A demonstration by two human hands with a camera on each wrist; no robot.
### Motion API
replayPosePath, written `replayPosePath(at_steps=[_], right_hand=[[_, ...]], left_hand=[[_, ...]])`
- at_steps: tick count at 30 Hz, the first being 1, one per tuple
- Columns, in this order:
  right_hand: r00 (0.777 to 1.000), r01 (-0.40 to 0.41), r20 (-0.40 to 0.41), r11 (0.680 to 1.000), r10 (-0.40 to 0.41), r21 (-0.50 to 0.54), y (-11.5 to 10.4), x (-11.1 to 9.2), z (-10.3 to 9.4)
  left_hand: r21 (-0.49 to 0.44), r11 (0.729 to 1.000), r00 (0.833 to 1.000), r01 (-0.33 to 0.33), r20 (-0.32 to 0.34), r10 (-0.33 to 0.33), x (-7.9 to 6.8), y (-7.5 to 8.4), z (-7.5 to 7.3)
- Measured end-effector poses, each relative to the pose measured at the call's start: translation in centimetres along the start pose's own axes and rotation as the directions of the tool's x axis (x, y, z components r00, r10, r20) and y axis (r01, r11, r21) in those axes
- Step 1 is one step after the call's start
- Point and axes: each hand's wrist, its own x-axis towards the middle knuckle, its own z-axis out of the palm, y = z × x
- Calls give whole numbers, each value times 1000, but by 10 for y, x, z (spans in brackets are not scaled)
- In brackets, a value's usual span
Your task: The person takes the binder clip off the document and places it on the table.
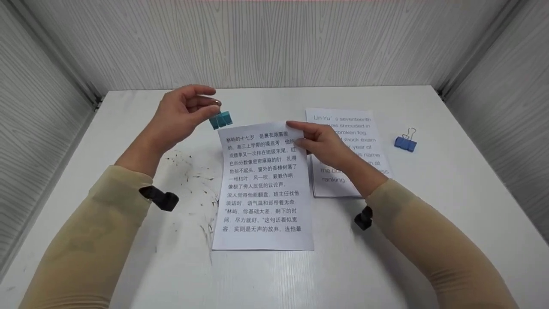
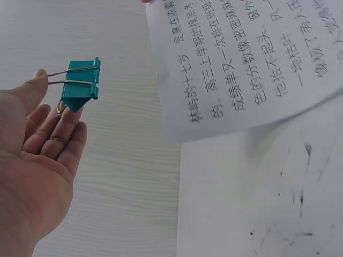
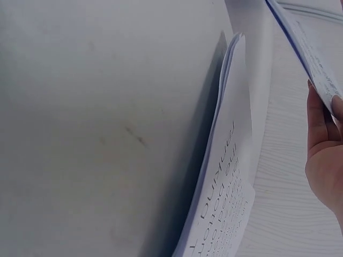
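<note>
My left hand [image 1: 182,112] pinches the wire handles of a teal binder clip [image 1: 221,120], just off the top left corner of the Chinese-text sheets. In the left wrist view the clip [image 2: 80,84] sits between thumb and fingers, its mouth toward the paper [image 2: 241,64]. My right hand [image 1: 324,143] grips the upper right edge of the printed sheets [image 1: 262,189], thumb in front. The sheets stand tilted with their top edge raised. In the right wrist view the held sheets [image 3: 316,59] show edge-on above the fingers.
A stack of English-text sheets [image 1: 339,189] lies on the white table [image 1: 450,240], partly behind my right hand. Farther right rests a blue binder clip [image 1: 405,144] with its wire handles up. Dark smudges mark the tabletop at left. Wood-grain panels [image 1: 266,43] enclose the back and sides.
</note>
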Motion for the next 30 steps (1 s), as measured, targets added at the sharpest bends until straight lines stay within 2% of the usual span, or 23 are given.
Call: replayPosePath(at_steps=[4,9,15,25,30], right_hand=[[1000,-14,-28,999,12,-51,5,2,-6],[998,-53,-47,998,52,-29,12,4,-10],[993,-96,-74,995,94,-20,17,9,-12],[982,-159,-115,982,148,-99,23,17,-14],[980,-178,-115,977,165,-120,26,21,-14]], left_hand=[[23,999,999,45,5,-45,-11,-13,-16],[33,992,992,123,-1,-123,-25,-31,-32],[46,979,980,197,2,-198,-35,-52,-43],[70,955,956,287,37,-290,-41,-91,-42],[86,952,951,295,66,-301,-44,-99,-40]])
